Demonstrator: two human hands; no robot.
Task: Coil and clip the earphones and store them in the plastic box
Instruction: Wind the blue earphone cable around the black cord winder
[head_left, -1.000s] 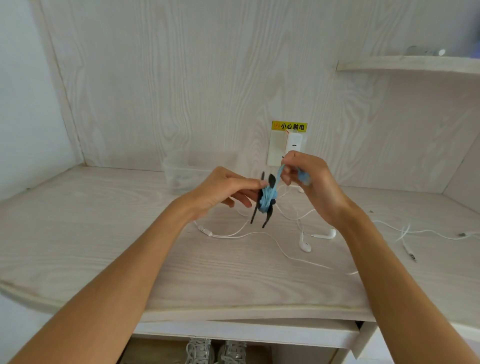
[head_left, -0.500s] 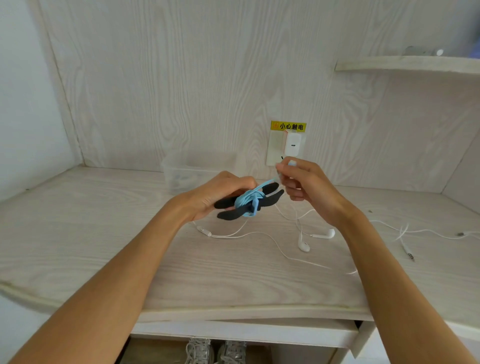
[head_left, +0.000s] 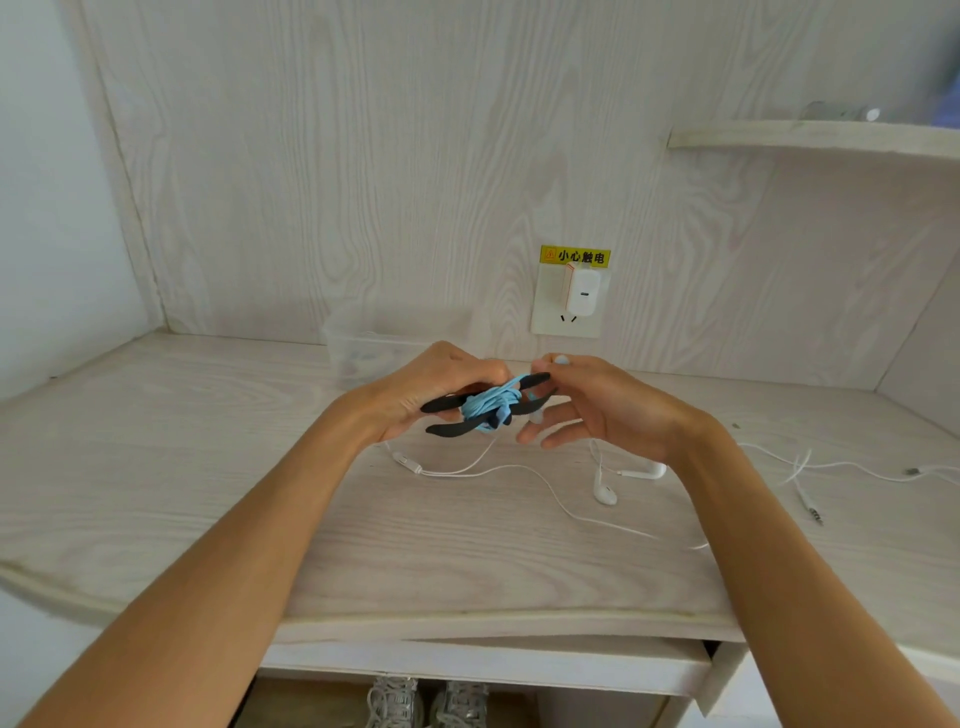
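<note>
The left hand (head_left: 431, 395) grips the black clip (head_left: 485, 402) wound with blue earphones (head_left: 491, 408); the right hand (head_left: 587, 405) pinches its end. A slackened pinch could let the coil unravel.

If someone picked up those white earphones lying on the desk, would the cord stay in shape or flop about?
Probably flop: the white earphones' thin cord lies in loose curves across the pale wooden desk. It looks light, so one end would likely drag the rest. The smooth earbuds might dangle and swing.

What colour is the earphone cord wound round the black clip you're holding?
Light blue. The cord is wrapped round the black clip; the head view shows it clearly.
</note>
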